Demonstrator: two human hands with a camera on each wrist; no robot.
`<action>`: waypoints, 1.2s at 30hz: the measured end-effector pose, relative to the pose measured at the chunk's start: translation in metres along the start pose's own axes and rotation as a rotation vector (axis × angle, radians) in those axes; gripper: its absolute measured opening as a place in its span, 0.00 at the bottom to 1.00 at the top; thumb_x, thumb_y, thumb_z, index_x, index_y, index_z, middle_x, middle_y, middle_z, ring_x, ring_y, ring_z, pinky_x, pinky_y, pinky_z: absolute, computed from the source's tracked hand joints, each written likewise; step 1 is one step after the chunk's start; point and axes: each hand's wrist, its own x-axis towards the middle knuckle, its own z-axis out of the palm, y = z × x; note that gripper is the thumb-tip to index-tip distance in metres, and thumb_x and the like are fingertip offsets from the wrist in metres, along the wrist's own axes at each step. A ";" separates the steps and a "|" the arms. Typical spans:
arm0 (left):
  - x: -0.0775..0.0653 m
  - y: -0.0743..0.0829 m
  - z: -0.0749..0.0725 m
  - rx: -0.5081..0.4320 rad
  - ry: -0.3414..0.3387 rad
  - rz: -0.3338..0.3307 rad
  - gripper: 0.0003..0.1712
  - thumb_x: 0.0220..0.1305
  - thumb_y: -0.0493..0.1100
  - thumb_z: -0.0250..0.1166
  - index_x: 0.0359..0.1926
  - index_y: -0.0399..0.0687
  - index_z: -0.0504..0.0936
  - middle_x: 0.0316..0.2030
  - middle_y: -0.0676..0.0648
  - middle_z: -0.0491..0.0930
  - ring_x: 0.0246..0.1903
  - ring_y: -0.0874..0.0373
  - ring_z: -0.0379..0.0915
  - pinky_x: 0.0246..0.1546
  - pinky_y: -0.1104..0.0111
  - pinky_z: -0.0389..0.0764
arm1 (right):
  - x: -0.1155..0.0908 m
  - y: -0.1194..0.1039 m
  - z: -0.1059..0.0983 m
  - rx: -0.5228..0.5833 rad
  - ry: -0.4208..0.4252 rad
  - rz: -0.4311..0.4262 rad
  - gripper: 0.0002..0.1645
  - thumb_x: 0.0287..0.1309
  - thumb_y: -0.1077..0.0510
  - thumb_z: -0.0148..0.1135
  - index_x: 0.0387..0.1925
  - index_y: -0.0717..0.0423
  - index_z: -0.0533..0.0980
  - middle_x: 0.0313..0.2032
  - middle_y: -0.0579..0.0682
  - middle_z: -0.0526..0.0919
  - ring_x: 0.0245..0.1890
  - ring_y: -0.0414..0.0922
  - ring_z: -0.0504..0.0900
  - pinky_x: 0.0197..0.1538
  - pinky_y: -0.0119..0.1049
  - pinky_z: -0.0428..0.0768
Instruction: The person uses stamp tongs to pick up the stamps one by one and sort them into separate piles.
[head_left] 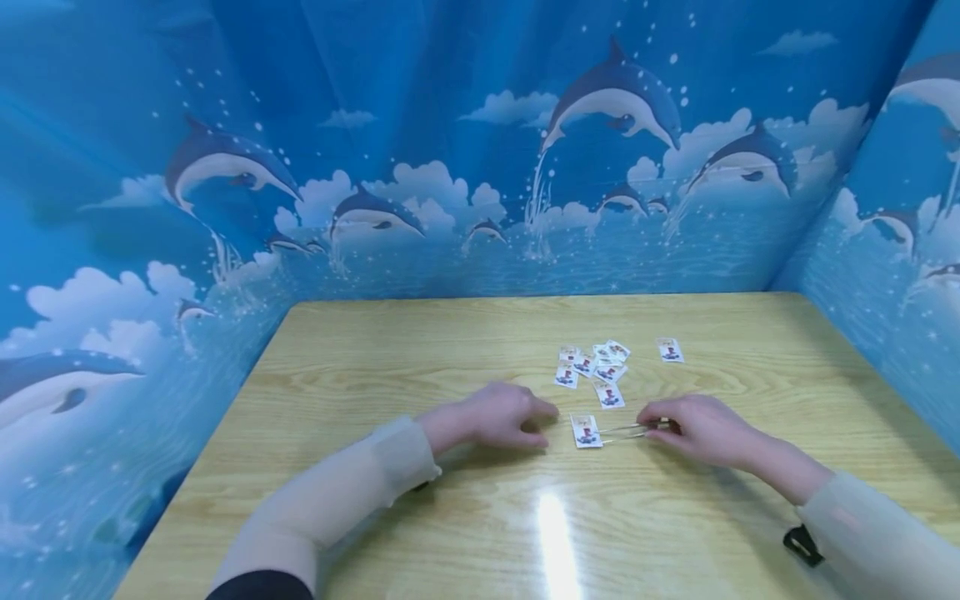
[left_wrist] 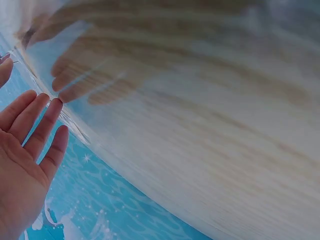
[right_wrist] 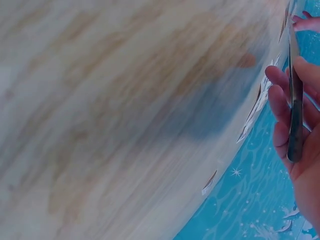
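Between finger and thumb my right hand [head_left: 701, 430] pinches a pair of metal tweezers [head_left: 628, 431], their tips pointing left. The tips reach the right edge of a small printed card [head_left: 586, 432] low over the table. In the right wrist view the tweezers [right_wrist: 296, 105] run along the fingers of the right hand [right_wrist: 305, 130]. Just left of the card, my left hand [head_left: 508, 417] is held with loosely bent fingers and nothing in them. The left wrist view shows the left hand [left_wrist: 30, 145] with its fingers apart and its palm bare.
Beyond the hands, several similar cards lie in a loose overlapping group, including a front card [head_left: 609, 394] and a left one [head_left: 566, 374]. A single card [head_left: 670, 350] lies farther right. Dolphin-printed curtains [head_left: 450, 167] border the wooden table [head_left: 375, 350].
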 end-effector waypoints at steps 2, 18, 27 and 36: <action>0.000 0.003 0.000 -0.006 -0.002 0.018 0.29 0.66 0.58 0.61 0.64 0.52 0.75 0.53 0.55 0.80 0.43 0.66 0.75 0.47 0.72 0.74 | -0.002 0.000 -0.002 0.030 -0.014 0.022 0.09 0.56 0.61 0.68 0.41 0.52 0.84 0.31 0.36 0.83 0.22 0.27 0.69 0.25 0.30 0.71; -0.003 0.023 0.003 0.017 -0.038 0.090 0.30 0.66 0.59 0.61 0.66 0.55 0.72 0.52 0.55 0.80 0.47 0.65 0.73 0.47 0.73 0.74 | -0.005 0.005 -0.018 0.036 -0.033 0.109 0.08 0.61 0.60 0.65 0.41 0.55 0.83 0.33 0.38 0.83 0.28 0.32 0.76 0.29 0.33 0.76; -0.005 0.036 0.007 0.044 -0.049 0.144 0.34 0.67 0.61 0.59 0.70 0.56 0.68 0.64 0.58 0.70 0.53 0.66 0.71 0.49 0.76 0.72 | 0.016 0.007 -0.013 -0.024 -0.021 0.081 0.09 0.63 0.60 0.63 0.44 0.53 0.82 0.39 0.46 0.86 0.39 0.48 0.84 0.41 0.47 0.81; -0.004 0.035 0.011 0.078 -0.056 0.148 0.32 0.66 0.64 0.58 0.68 0.59 0.71 0.61 0.56 0.74 0.54 0.63 0.71 0.50 0.73 0.73 | 0.030 0.012 -0.007 -0.016 -0.011 0.034 0.08 0.63 0.63 0.61 0.43 0.54 0.82 0.39 0.44 0.84 0.40 0.49 0.83 0.42 0.48 0.80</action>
